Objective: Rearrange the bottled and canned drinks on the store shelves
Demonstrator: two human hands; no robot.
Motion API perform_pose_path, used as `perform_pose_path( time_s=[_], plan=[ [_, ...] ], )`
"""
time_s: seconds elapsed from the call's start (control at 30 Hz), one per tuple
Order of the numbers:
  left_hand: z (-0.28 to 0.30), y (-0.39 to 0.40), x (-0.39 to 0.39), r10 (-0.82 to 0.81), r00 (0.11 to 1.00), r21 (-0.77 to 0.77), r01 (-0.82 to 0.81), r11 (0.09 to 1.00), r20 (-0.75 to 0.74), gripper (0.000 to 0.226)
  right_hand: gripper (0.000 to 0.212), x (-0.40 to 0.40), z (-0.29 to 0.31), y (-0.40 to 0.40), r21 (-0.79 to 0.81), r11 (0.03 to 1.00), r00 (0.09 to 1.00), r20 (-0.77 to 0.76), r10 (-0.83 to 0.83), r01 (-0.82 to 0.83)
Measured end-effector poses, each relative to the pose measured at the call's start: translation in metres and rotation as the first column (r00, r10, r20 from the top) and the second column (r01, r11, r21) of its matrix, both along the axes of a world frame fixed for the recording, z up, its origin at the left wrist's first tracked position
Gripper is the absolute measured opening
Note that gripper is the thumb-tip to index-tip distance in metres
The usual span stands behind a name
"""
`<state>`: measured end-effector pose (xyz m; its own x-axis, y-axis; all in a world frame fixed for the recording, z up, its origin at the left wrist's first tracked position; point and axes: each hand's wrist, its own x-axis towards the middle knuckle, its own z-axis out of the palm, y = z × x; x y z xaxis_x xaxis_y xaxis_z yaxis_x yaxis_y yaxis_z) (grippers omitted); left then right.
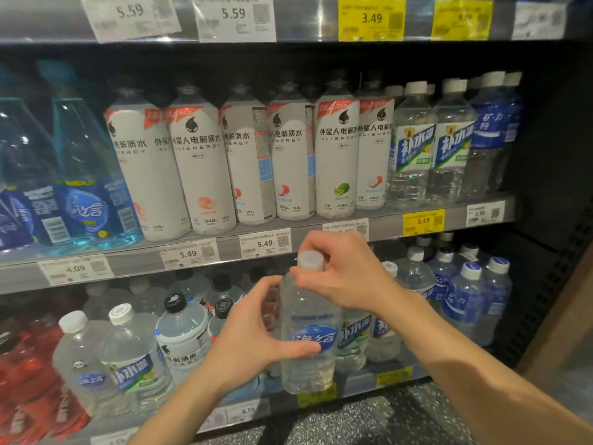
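1. Mid-move: I've got a clear water bottle [308, 335] with a blue oval label up in front of the lower shelf [394, 375], off the row.
2. Left hand [253, 335] wraps its belly; right hand [346, 274] fingers pinch round the white cap [310, 260].
3. Next, I'd guess: find its matching row and slot it in upright without bumping neighbours.

Both hands, left [253, 329] and right [340, 271], are bare: no gloves, rings or watch visible. Forearms uncovered to the frame edge; no sleeve in view.
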<state>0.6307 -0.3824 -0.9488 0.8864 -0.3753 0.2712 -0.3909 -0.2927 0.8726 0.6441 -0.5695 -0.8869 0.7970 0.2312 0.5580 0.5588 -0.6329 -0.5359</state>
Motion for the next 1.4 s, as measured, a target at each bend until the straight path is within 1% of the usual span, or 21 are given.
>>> perform_pose_path(
  time_s=[0.13, 0.2, 0.27, 0.33, 0.4, 0.47, 0.5, 0.57, 0.63, 0.67, 0.73, 0.77, 0.83, 0.97, 1.1, 1.23, 1.4],
  plan=[
    [0.014, 0.016, -0.006, 0.059, 0.998, -0.047, -0.059, 0.997, 0.010, 0.079, 0.023, -0.003, 0.013, 0.016, 0.040, 0.999, 1.000, 0.008, 0.003, -0.003],
    [0.019, 0.024, -0.011, 0.070, 0.998, -0.057, -0.069, 0.996, 0.004, 0.079, 0.020, -0.007, 0.018, 0.025, 0.037, 0.999, 1.000, 0.023, 0.017, -0.018],
    [0.023, 0.033, -0.016, 0.081, 0.997, -0.058, -0.081, 0.995, 0.002, 0.078, 0.022, -0.012, 0.022, 0.034, 0.054, 0.998, 0.999, 0.003, 0.045, -0.045],
    [0.027, 0.042, -0.020, 0.093, 0.996, -0.064, -0.093, 0.994, -0.002, 0.077, 0.028, -0.016, 0.026, 0.038, 0.165, 0.983, 0.995, -0.054, 0.089, -0.079],
    [0.032, 0.051, -0.025, 0.097, 0.995, -0.068, -0.097, 0.993, 0.001, 0.076, 0.038, -0.017, 0.029, 0.040, 0.292, 0.948, 0.980, -0.116, 0.163, -0.123],
    [0.039, 0.059, -0.029, 0.102, 0.995, -0.068, -0.101, 0.993, 0.016, 0.076, 0.052, -0.016, 0.029, 0.040, 0.336, 0.930, 0.962, -0.163, 0.217, -0.153],
    [0.042, 0.064, -0.030, 0.107, 0.994, -0.070, -0.105, 0.992, 0.026, 0.077, 0.058, -0.015, 0.027, 0.040, 0.318, 0.933, 0.954, -0.186, 0.234, -0.167],
    [0.049, 0.072, -0.032, 0.116, 0.992, -0.082, -0.112, 0.990, 0.046, 0.079, 0.065, -0.014, 0.023, 0.041, 0.236, 0.948, 0.925, -0.263, 0.273, -0.213],
    [0.055, 0.079, -0.033, 0.139, 0.989, -0.126, -0.131, 0.983, 0.054, 0.079, 0.070, -0.015, 0.018, 0.045, 0.177, 0.941, 0.871, -0.360, 0.335, -0.289],
    [0.059, 0.082, -0.034, 0.162, 0.985, -0.146, -0.152, 0.978, 0.059, 0.078, 0.077, -0.016, 0.016, 0.047, 0.171, 0.932, 0.846, -0.391, 0.361, -0.319],
    [0.064, 0.086, -0.036, 0.190, 0.979, -0.169, -0.175, 0.970, 0.077, 0.076, 0.089, -0.019, 0.014, 0.054, 0.175, 0.922, 0.832, -0.397, 0.387, -0.345],
    [0.065, 0.089, -0.037, 0.192, 0.978, -0.179, -0.176, 0.968, 0.077, 0.075, 0.090, -0.020, 0.015, 0.058, 0.191, 0.916, 0.829, -0.389, 0.401, -0.353],
    [0.067, 0.093, -0.037, 0.198, 0.978, -0.206, -0.181, 0.962, 0.066, 0.080, 0.091, -0.023, 0.017, 0.066, 0.230, 0.903, 0.824, -0.374, 0.426, -0.362],
    [0.067, 0.103, -0.040, 0.214, 0.975, -0.210, -0.199, 0.957, 0.052, 0.090, 0.089, -0.024, 0.016, 0.077, 0.236, 0.912, 0.853, -0.335, 0.401, -0.335],
    [0.066, 0.109, -0.045, 0.218, 0.974, -0.177, -0.205, 0.963, 0.057, 0.086, 0.089, -0.023, 0.012, 0.083, 0.271, 0.896, 0.831, -0.352, 0.431, -0.351],
    [0.065, 0.115, -0.050, 0.234, 0.970, -0.166, -0.221, 0.961, 0.064, 0.079, 0.080, -0.023, 0.010, 0.088, 0.278, 0.889, 0.830, -0.336, 0.444, -0.363],
    [0.068, 0.118, -0.055, 0.222, 0.974, -0.177, -0.210, 0.961, 0.045, 0.074, 0.075, -0.022, 0.007, 0.097, 0.348, 0.863, 0.848, -0.258, 0.463, -0.365]
  ],
)
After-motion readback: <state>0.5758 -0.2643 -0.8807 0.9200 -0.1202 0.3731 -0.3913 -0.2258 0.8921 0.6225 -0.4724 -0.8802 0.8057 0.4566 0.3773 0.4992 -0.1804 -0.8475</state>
